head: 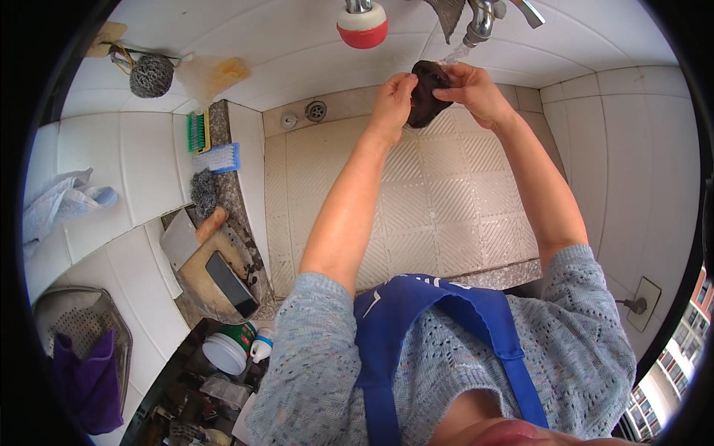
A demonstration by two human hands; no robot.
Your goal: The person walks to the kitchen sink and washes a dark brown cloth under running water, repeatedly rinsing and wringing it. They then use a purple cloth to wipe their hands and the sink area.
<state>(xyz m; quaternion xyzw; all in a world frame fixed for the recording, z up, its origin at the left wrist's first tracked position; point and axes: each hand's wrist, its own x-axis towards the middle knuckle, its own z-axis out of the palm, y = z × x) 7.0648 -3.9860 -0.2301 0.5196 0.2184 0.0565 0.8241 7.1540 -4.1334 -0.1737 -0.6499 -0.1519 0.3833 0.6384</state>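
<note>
Between my two hands hangs a dark brown piece of cloth point(427, 100), held up near the tap at the back of the tiled sink. My left hand point(393, 103) pinches its left edge. On the other side my right hand point(477, 92) grips the upper right edge, thumb across the front. Water runs from the metal tap point(479, 28) just above my right fingers and splashes there. The cloth's exact shape is partly covered by my fingers. Below it lies the ribbed sink floor point(446, 184), wet and shiny in its right half.
A red-and-white fitting point(362, 28) hangs left of the tap. On the left ledge are scrubbing brushes point(217, 158), steel wool point(204, 192), a scraper point(181, 238) and a smartphone point(231, 284). A drain point(316, 111) sits at the back left. A plug point(635, 305) is in the right wall's socket.
</note>
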